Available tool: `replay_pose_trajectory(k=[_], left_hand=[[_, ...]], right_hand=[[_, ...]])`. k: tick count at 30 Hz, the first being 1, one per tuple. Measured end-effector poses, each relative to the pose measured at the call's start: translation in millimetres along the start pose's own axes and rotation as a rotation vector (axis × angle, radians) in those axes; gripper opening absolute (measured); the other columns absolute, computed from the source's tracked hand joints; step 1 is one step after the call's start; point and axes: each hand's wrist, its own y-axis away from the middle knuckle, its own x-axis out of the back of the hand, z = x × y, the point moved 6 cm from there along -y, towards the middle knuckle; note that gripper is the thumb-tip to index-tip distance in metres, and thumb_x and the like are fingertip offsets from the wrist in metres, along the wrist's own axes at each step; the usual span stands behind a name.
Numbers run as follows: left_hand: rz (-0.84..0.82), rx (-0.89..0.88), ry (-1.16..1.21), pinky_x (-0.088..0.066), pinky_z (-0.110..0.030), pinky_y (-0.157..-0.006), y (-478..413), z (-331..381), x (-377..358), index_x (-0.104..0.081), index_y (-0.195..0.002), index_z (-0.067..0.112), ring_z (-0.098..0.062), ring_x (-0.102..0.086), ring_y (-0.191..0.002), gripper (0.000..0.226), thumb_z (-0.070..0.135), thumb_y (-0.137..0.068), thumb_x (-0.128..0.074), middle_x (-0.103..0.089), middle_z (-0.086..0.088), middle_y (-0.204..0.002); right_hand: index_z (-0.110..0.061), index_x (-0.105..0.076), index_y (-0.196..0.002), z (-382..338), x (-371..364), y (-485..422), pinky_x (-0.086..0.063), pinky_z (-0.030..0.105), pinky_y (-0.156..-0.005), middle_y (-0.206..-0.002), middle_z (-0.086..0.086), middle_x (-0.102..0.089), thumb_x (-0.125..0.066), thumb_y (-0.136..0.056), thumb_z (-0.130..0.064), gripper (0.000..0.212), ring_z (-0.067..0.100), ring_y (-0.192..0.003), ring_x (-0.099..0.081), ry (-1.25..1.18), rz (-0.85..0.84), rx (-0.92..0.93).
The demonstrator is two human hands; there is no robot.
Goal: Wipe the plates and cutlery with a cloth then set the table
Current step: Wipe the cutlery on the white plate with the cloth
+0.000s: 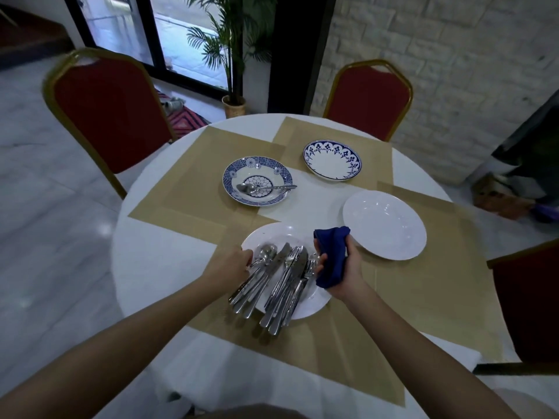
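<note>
On the counter (145, 267), the near plate (281, 234) carries the cutlery pile (281, 279). The left grip (230, 264) holds cutlery at this plate's left rim. The right grip (352, 264) holds a cloth (331, 258) at its right rim. A second plate (384, 225) lies just right of the near plate, a third plate (257, 173) with a spoon (263, 187) in it lies behind, and a fourth plate (332, 160) is farthest, behind and to the right.

Left hand (231, 266) grips cutlery (281, 276); right hand (351, 267) holds cloth (331, 255).
</note>
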Motion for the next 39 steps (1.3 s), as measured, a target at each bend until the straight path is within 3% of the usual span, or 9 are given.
replay_pose_trajectory(k=[6, 10, 12, 15, 21, 25, 31, 36, 39], left_hand=[[-0.003, 0.161, 0.148, -0.039, -0.032, -0.07, -1.6, -11.3, 16.6, -0.053, -0.103, 0.007, -0.032, -0.056, -0.091, 0.018, 0.021, -0.094, -0.046, -0.053, -0.011, -0.101], [0.109, 0.199, 0.323, -0.032, -0.03, -0.059, 2.2, -9.1, 31.4, -0.045, -0.092, 0.012, -0.025, -0.048, -0.069, 0.014, 0.021, -0.098, -0.036, -0.048, -0.002, -0.074], [0.109, 0.148, 0.435, -0.029, -0.029, -0.053, 3.4, 4.9, 37.2, -0.048, -0.092, 0.01, -0.017, -0.045, -0.062, 0.02, 0.023, -0.1, -0.035, -0.047, -0.002, -0.071], [-0.016, 0.067, 0.577, -0.037, -0.031, -0.059, 0.4, 36.0, 32.9, -0.055, -0.101, 0.013, -0.021, -0.054, -0.069, 0.026, 0.026, -0.101, -0.033, -0.058, -0.006, -0.079], [0.081, -0.055, 0.638, -0.035, -0.029, -0.066, 0.4, 85.5, 42.0, -0.059, -0.088, 0.016, -0.015, -0.054, -0.074, 0.031, 0.025, -0.102, -0.033, -0.061, 0.003, -0.079], [0.123, -0.137, 0.629, -0.042, -0.034, -0.067, 6.7, 94.8, 41.3, -0.055, -0.082, 0.017, -0.019, -0.058, -0.071, 0.03, 0.026, -0.102, -0.033, -0.063, -0.002, -0.075], [0.159, -0.13, 0.713, -0.037, -0.026, -0.059, 6.5, 105.6, 49.0, -0.045, -0.071, 0.034, -0.008, -0.053, -0.063, 0.034, 0.025, -0.101, -0.035, -0.058, 0.007, -0.067], [0.172, -0.144, 0.683, -0.035, -0.029, -0.06, 9.6, 103.7, 46.3, -0.045, -0.071, 0.032, -0.007, -0.05, -0.062, 0.032, 0.025, -0.101, -0.036, -0.053, 0.009, -0.063], [0.19, -0.201, 0.685, -0.04, -0.032, -0.062, 12.5, 101.6, 44.2, -0.048, -0.072, 0.029, -0.011, -0.053, -0.062, 0.028, 0.03, -0.099, -0.042, -0.056, 0.005, -0.063]], right_hand=[[-0.014, -0.065, -0.092, -4.7, -3.6, 17.0, -0.04, 0.014, -0.041, -0.079, -0.003, -0.056, -0.045, -0.089, -0.064, 0.054, 0.006, -0.04, -0.05, 0.043, 0.007, -0.006], [-0.018, -0.06, -0.1, -8.5, -4.7, 19.6, -0.044, 0.021, -0.05, -0.079, -0.002, -0.055, -0.044, -0.093, -0.059, 0.046, 0.009, -0.052, -0.053, 0.154, 0.052, 0.086], [-0.022, -0.058, -0.108, -18.7, -4.7, 18.4, -0.048, 0.027, -0.065, -0.088, -0.002, -0.062, -0.046, -0.096, -0.051, 0.034, 0.012, -0.071, -0.059, 0.364, 0.133, 0.256], [-0.03, -0.06, -0.099, -34.6, -16.7, 26.6, -0.047, 0.032, -0.069, -0.091, 0.003, -0.066, -0.051, -0.095, -0.046, 0.019, 0.022, -0.077, -0.061, 0.713, 0.231, 0.54], [-0.028, -0.064, -0.121, -49.2, -55.4, 41.2, -0.043, 0.026, -0.08, -0.114, -0.005, -0.04, -0.059, -0.088, -0.052, 0.041, 0.012, -0.09, -0.051, 1.504, 0.305, 0.908], [-0.027, -0.066, -0.116, -76.1, -50.9, 44.9, -0.043, 0.03, -0.083, -0.121, 0.002, -0.043, -0.054, -0.09, -0.055, 0.04, 0.023, -0.096, -0.058, 1.405, 0.425, 0.782], [-0.038, -0.064, -0.116, -63.9, -69.7, 56.5, -0.047, 0.031, -0.078, -0.123, -0.005, -0.04, -0.053, -0.087, -0.06, 0.039, 0.02, -0.09, -0.058, 1.806, 0.338, 0.938], [-0.022, -0.067, -0.078, -88.3, -56.0, 36.4, -0.046, 0.032, -0.066, -0.089, 0.005, -0.065, -0.055, -0.085, -0.058, 0.038, 0.024, -0.075, -0.062, 1.468, 0.39, 0.649], [-0.015, -0.067, -0.082, -93.3, -44.2, 28.0, -0.047, 0.031, -0.069, -0.086, 0.007, -0.069, -0.062, -0.084, -0.051, 0.036, 0.023, -0.074, -0.062, 1.334, 0.326, 0.44]])
